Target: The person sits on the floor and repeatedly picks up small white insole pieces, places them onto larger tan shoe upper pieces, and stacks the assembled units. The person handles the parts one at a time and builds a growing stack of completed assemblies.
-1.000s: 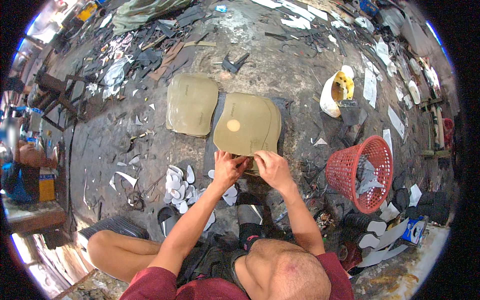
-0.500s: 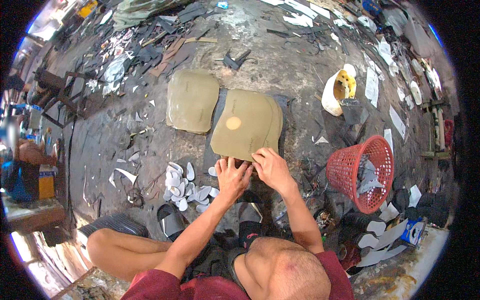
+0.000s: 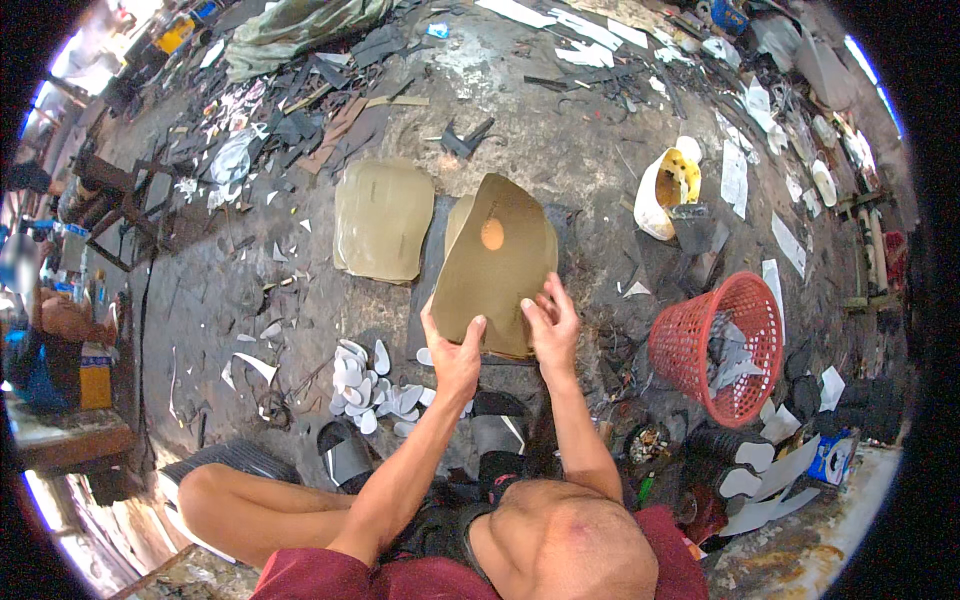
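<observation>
A flexible olive-brown sheet (image 3: 478,265) with a pale round spot curves upward in front of me, raised above a stack of similar sheets (image 3: 551,238). My left hand (image 3: 457,355) grips its near left edge, thumb on top and fingers beneath. At the near right edge, my right hand (image 3: 556,325) has its thumb by the sheet and its fingers apart. Another pile of olive sheets (image 3: 383,220) lies just left. Grey-white oval pieces (image 3: 365,385) are heaped on the floor near my left forearm.
A red perforated basket (image 3: 690,345) holding grey scraps stands tilted at right. Beyond it is a cut-open white container (image 3: 655,200) with a yellowish inside. Dark scraps (image 3: 300,125) litter the far left floor, and a metal frame (image 3: 125,210) stands at left.
The top olive sheet has been lifted from lying flat and now curves upward. My left hand has moved to its left edge, while my right hand has shifted right, fingers spreading.
</observation>
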Motion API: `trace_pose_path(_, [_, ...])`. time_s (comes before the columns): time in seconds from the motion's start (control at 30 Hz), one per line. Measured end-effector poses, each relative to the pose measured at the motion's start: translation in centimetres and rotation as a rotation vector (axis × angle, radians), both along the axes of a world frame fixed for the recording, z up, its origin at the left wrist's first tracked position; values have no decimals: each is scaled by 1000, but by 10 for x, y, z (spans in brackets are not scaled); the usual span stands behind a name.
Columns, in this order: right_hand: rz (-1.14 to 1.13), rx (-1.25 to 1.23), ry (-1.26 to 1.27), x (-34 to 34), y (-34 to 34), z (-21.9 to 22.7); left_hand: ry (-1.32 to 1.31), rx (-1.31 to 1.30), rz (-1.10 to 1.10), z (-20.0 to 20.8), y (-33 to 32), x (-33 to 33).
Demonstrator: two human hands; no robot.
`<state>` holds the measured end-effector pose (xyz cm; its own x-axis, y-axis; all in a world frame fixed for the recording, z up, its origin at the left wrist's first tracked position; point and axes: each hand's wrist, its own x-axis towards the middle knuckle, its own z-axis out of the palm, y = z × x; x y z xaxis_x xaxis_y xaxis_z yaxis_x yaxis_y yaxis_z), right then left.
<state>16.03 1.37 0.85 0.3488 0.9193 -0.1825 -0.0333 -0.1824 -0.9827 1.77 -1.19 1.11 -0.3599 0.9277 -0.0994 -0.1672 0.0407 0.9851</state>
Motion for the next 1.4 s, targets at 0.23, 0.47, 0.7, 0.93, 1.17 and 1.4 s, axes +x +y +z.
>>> trace_pose_path(0.23, [201, -108, 894, 17, -10, 17, -827, -344, -75, 23, -16, -11])
trace_pose_path(0.47, [228, -73, 1031, 11, -17, 20, -637, -317, -132, 31, -12, -20])
trace_pose_path(0.7, [388, 49, 313, 20, -12, 15, -102, 185, 40, 18, 59, -77])
trace_pose_path(0.93, [387, -23, -247, 4, -23, -3, -418, -206, 281, -65, 155, -169])
trace_pose_path(1.17, [533, 403, -953, 6, -28, -11, -4, -257, 733, -84, 128, -153])
trace_pose_path(1.4, [580, 670, -1196, 4, -4, -4, 887, -307, -116, -85, -63, -76])
